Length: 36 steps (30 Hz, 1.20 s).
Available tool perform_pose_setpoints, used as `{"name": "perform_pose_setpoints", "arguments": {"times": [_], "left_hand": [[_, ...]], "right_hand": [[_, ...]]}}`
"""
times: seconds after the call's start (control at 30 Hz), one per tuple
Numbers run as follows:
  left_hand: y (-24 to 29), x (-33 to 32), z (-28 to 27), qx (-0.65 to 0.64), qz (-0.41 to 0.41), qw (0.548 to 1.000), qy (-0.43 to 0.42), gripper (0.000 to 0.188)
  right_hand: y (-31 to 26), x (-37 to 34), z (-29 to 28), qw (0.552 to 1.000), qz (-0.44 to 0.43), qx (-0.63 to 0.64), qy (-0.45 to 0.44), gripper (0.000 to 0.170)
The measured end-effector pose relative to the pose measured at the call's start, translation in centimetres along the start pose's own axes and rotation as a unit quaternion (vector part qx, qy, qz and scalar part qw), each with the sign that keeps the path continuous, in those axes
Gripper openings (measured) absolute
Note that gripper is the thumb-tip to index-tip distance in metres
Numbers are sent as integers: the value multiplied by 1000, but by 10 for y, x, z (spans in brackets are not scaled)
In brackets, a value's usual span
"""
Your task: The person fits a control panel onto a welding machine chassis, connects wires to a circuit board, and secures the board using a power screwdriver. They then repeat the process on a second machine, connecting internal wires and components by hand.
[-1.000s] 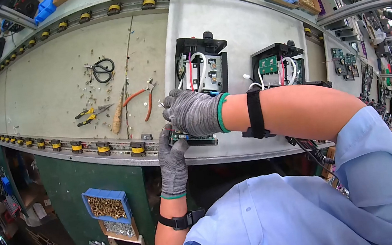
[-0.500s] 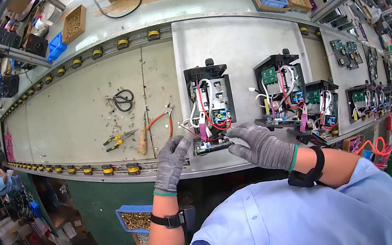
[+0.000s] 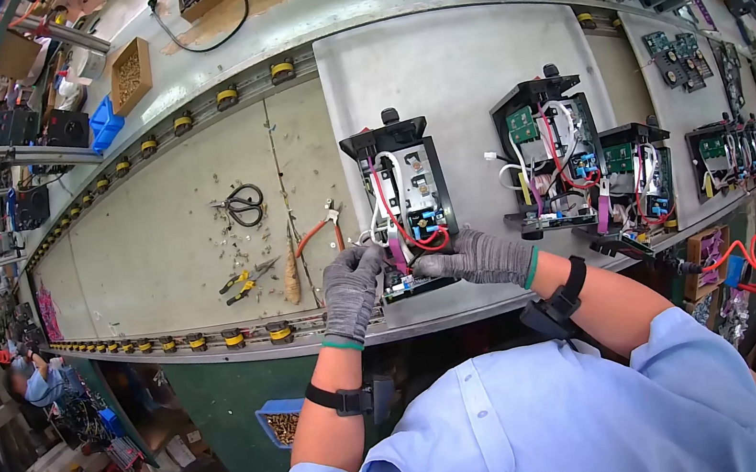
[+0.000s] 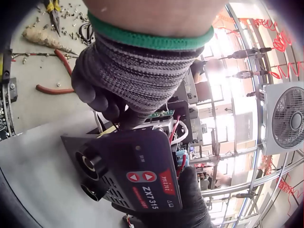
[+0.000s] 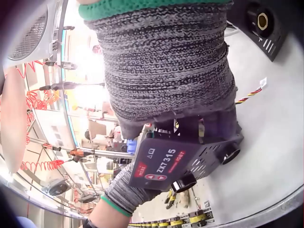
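Observation:
An uncased welding machine (image 3: 414, 183) stands before the person, white, red and purple wires showing inside it. Its dark front panel (image 4: 137, 171) reads ZX7 315 and carries two round black sockets. The left hand (image 3: 351, 286), in a grey knit glove, holds the panel at one side with bent fingers. The right hand (image 3: 487, 257), gloved alike, grips the panel's opposite side; its fingers curl over the edge in the right wrist view. Small boards lie just behind the panel, partly hidden by the gloves.
Cutters with orange handles (image 3: 312, 235), black scissors (image 3: 244, 206), yellow-handled pliers (image 3: 249, 281) and a tan-handled tool (image 3: 291, 279) lie to the left among scraps. More uncased machines (image 3: 554, 148) stand to the right. Rollers (image 3: 279, 332) line the bench edge.
The right hand was crossed over the left at the machine's front, then drew back to the right with both hands apart. Now both hold the front panel from opposite sides.

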State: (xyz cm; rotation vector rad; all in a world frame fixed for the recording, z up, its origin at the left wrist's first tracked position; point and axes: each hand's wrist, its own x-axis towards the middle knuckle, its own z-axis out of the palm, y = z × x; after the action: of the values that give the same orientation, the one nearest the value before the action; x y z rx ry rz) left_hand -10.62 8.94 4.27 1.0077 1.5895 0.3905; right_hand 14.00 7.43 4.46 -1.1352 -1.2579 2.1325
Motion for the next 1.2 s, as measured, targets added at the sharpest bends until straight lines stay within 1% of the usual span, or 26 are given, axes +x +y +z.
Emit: {"name": "perform_pose_setpoints", "arguments": {"times": [0.07,0.1,0.17,0.2,0.27,0.3,0.33,0.4,0.47,0.53,0.57,0.67,0.73,0.77,0.8,0.87,0.93,1.0,1.03,1.07,1.1,1.13,1.17,1.2], "left_hand": [[-1,-12,0,-92,-32,995,37,33],[-3,-18,-1,-95,-33,994,38,33],[-8,-28,-5,-121,-41,991,40,36],[-11,-30,-5,-122,-41,991,42,36],[-19,-29,-2,-149,-50,987,33,35],[-16,-27,-1,-169,-41,985,22,37],[-12,-27,-2,-169,-41,984,23,37],[3,-26,-4,-163,-9,986,19,39],[11,-25,-5,-152,-1,988,14,41],[16,-28,-6,-135,29,990,-1,41],[18,-32,-5,-133,31,991,0,41],[20,-50,6,-161,47,986,-14,39],[19,-60,12,-130,69,989,-32,38],[16,-60,13,-121,69,990,-23,30],[17,-60,13,-120,70,990,-23,30],[18,-59,12,-95,56,993,-50,35],[19,-57,11,-97,50,993,-53,34],[18,-57,11,-99,43,992,-59,33],[18,-57,12,-121,45,990,-58,29],[18,-57,12,-144,48,987,-58,25],[17,-57,12,-143,49,987,-58,25],[16,-57,12,-108,60,991,-57,27],[15,-57,10,-74,70,993,-55,28],[16,-56,9,-73,74,993,-54,28]], "right_hand": [[-12,-9,2,998,52,9,32,61],[-13,-14,5,998,54,8,31,61],[-10,-22,13,985,46,141,82,61],[-9,-23,16,986,47,140,80,61],[-7,-23,20,973,27,200,110,60],[-8,-22,19,974,27,199,108,60],[-9,-21,19,973,23,204,109,58],[-3,-21,18,971,21,209,111,57],[11,-17,16,954,25,273,118,55],[12,-17,19,952,36,274,134,52],[19,-14,19,947,36,285,142,51],[18,-14,21,940,35,303,155,47],[16,-14,22,936,35,311,162,45],[14,-13,19,927,66,328,170,43],[13,-13,17,917,97,345,178,40],[26,-13,14,922,94,323,192,40],[28,-9,13,926,93,304,205,39],[25,-2,5,932,159,260,198,40],[17,-3,4,933,167,251,197,45],[21,-1,2,932,166,253,198,45],[24,0,-2,939,177,220,196,47],[26,1,-4,945,188,186,194,49],[27,-1,-6,945,185,185,194,49],[20,-3,-6,948,188,166,198,51]]}}
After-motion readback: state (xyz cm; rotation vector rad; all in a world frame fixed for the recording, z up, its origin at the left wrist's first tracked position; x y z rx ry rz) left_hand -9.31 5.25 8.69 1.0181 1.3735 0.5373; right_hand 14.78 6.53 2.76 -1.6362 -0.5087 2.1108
